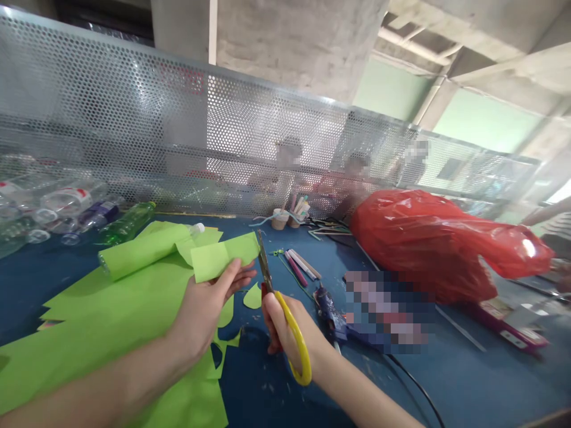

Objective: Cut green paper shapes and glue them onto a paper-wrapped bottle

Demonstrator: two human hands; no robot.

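Observation:
Between the thumb and fingers of my left hand (218,291) is a folded strip of light green paper (223,255), raised above the table. My right hand (285,321) grips a pair of scissors (292,333) with yellow handles, their blades pointing up at the strip's right end. Whether the blades touch the paper I cannot tell for sure. Below the hands lie a leaf-shaped green cutout (253,297) and some paper scraps (232,342). Large green sheets (129,309) spread under my left forearm, and a bottle wrapped in green paper (145,252) rests on them.
Several clear plastic bottles (66,199) and a green bottle (129,221) lie at the left. Markers (300,267), a blue glue gun (330,312) with a black cord, and a red plastic bag (423,238) are to the right. Cups of pens (281,219) stand before a perforated metal screen (276,131).

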